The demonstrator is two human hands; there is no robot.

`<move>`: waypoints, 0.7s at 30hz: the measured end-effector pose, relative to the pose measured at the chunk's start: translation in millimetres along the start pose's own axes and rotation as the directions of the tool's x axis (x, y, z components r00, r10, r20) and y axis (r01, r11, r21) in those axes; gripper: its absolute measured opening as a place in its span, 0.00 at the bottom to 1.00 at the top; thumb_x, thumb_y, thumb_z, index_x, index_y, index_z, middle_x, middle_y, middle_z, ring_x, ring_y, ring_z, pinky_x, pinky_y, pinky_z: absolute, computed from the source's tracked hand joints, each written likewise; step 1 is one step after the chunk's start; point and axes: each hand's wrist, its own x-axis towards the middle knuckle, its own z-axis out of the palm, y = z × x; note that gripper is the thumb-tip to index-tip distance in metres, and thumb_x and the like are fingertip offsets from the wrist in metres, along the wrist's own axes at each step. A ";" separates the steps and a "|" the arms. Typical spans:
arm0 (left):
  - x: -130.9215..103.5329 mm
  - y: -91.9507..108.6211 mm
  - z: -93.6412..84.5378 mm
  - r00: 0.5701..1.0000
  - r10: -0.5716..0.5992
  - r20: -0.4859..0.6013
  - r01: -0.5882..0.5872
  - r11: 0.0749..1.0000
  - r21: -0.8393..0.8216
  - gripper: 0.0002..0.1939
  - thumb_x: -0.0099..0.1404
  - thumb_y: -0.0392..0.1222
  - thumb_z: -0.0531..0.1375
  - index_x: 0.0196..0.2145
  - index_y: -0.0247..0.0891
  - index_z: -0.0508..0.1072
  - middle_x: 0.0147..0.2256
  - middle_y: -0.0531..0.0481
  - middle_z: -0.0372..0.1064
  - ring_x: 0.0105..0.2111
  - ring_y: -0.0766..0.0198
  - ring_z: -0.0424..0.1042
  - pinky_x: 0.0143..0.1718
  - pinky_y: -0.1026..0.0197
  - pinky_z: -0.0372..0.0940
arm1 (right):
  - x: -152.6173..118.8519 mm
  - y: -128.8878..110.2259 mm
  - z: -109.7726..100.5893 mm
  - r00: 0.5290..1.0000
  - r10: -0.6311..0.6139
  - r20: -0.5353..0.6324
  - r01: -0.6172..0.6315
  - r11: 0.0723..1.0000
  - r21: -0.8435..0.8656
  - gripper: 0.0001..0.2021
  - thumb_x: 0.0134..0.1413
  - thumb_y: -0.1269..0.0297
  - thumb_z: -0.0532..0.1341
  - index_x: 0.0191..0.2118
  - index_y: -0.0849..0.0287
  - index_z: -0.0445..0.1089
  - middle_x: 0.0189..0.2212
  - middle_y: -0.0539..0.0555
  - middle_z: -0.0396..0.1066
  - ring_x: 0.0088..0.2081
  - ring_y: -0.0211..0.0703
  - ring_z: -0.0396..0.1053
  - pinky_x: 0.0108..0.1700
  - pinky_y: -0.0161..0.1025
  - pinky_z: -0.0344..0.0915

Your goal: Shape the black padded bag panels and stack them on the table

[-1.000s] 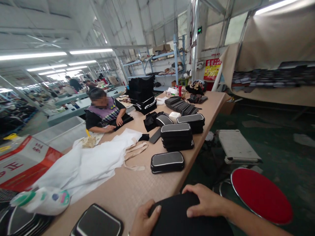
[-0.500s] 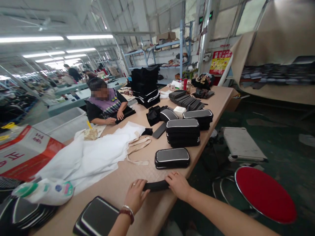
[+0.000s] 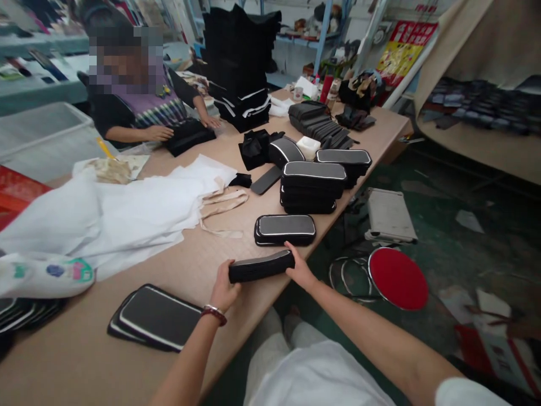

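Between my two hands is a black fabric piece [image 3: 262, 268], long and rounded at the corners, with a thin pale line along its top edge. My left hand [image 3: 225, 286], with a bracelet at the wrist, grips its left end. The right end is gripped by my right hand [image 3: 299, 267]. Just beyond it lies a short stack of black pieces [image 3: 285, 226] with grey tops and pale piping. A taller stack of the same kind [image 3: 313, 189] stands behind that. Near my left forearm, more flat grey-and-black pieces [image 3: 158, 317] lie overlapping on the table [image 3: 76, 361].
A person [image 3: 139, 107] across the table handles a dark piece. White cloth [image 3: 139, 208] covers the left side, beside a white bottle [image 3: 46, 275]. A tall black pile [image 3: 240, 62] stands at the back. On the floor to the right is a red stool [image 3: 398, 278].
My view has tilted further down. The black fabric piece between my hands is now tipped so its pale-lined top edge shows. Both hands still hold its ends.
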 end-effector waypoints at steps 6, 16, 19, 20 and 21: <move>1.8 -8.9 -21.1 0.990 0.001 0.142 -0.009 0.998 0.056 0.25 0.55 0.31 0.51 0.52 0.40 0.65 0.52 0.46 0.67 0.52 0.57 0.68 0.57 0.51 0.61 | -8.3 -10.3 -22.5 0.989 -0.084 0.119 0.103 0.981 -0.163 0.26 0.40 0.81 0.55 0.49 0.57 0.68 0.47 0.56 0.71 0.52 0.49 0.66 0.58 0.50 0.60; 96.6 68.3 -17.0 0.963 0.260 -0.073 -0.246 0.956 0.158 0.29 0.63 0.31 0.46 0.61 0.43 0.60 0.65 0.49 0.51 0.59 0.56 0.62 0.56 0.53 0.63 | 24.6 -30.9 -121.5 0.903 -0.430 0.000 0.366 0.769 -0.524 0.36 0.51 0.83 0.45 0.65 0.51 0.50 0.64 0.53 0.54 0.66 0.45 0.47 0.65 0.55 0.53; 122.0 61.9 1.1 0.951 0.295 0.093 -0.304 0.947 0.108 0.32 0.59 0.27 0.46 0.61 0.42 0.60 0.66 0.49 0.48 0.64 0.53 0.53 0.59 0.47 0.59 | 37.6 -13.3 -130.2 0.932 -0.348 0.102 0.342 0.747 -0.571 0.38 0.48 0.85 0.45 0.66 0.56 0.49 0.66 0.57 0.51 0.68 0.47 0.43 0.64 0.56 0.54; 124.1 55.9 4.8 0.944 0.290 0.155 -0.306 0.948 0.089 0.34 0.58 0.26 0.46 0.61 0.42 0.60 0.66 0.49 0.48 0.64 0.52 0.51 0.60 0.46 0.58 | 39.3 -8.5 -130.7 0.941 -0.310 0.137 0.330 0.747 -0.577 0.39 0.46 0.86 0.46 0.66 0.57 0.49 0.66 0.58 0.51 0.68 0.47 0.43 0.64 0.56 0.55; 122.7 49.0 6.2 0.941 0.276 0.195 -0.295 0.953 0.074 0.35 0.57 0.26 0.46 0.62 0.42 0.59 0.67 0.50 0.48 0.64 0.52 0.51 0.60 0.46 0.57 | 39.8 -6.0 -130.2 0.949 -0.281 0.145 0.311 0.749 -0.585 0.39 0.45 0.86 0.46 0.66 0.57 0.50 0.65 0.58 0.51 0.68 0.48 0.43 0.63 0.56 0.56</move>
